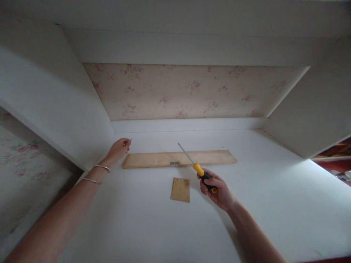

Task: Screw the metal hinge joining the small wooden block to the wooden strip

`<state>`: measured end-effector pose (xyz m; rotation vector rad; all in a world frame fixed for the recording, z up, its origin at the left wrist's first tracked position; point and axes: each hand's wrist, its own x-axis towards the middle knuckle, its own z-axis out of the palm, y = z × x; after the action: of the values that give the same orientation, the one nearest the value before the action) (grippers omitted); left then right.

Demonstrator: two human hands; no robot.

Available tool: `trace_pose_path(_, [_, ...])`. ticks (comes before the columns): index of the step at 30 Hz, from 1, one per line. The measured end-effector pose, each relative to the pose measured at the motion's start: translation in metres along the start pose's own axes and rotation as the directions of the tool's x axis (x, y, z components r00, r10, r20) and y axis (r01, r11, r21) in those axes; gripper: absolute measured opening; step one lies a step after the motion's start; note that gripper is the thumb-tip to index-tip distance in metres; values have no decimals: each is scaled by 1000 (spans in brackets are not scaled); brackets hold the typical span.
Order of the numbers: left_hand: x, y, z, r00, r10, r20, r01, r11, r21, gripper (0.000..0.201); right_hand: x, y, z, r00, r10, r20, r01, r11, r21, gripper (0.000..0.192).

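My right hand [215,189] is closed around the yellow and black handle of a screwdriver [197,168]. Its metal shaft points up and to the left, crossing in front of a long, flat wooden board [149,159]. On the board's front edge, near its middle, is a small metal hinge [174,164]. My left hand [120,148], just beyond the board's left end, pinches a small, thin, metal-looking piece [131,140]; it is too small to name for certain. Below the hinge lies a tan, four-sided flat piece [180,190] with two dark holes near its top edge.
The board lies on a white panel [131,212] between white side walls [298,113]. Behind rises a back opening with floral wallpaper [175,91]. More floral wallpaper [24,157] shows at the left. Past the right wall is a reddish area with blurred items [340,170].
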<state>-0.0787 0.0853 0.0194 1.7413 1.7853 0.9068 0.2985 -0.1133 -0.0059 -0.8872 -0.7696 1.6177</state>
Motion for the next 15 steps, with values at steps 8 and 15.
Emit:
trace_pose_path(8, [-101,88,59,933,-5,359,353,195,-915,15,-4,10,22,998,3,58,12,966,-258,27])
trace_pose_path(15, [-131,120,93,866,54,498,499,-167,-850,5,-10,18,20,998,2,65,14,968,-249,25])
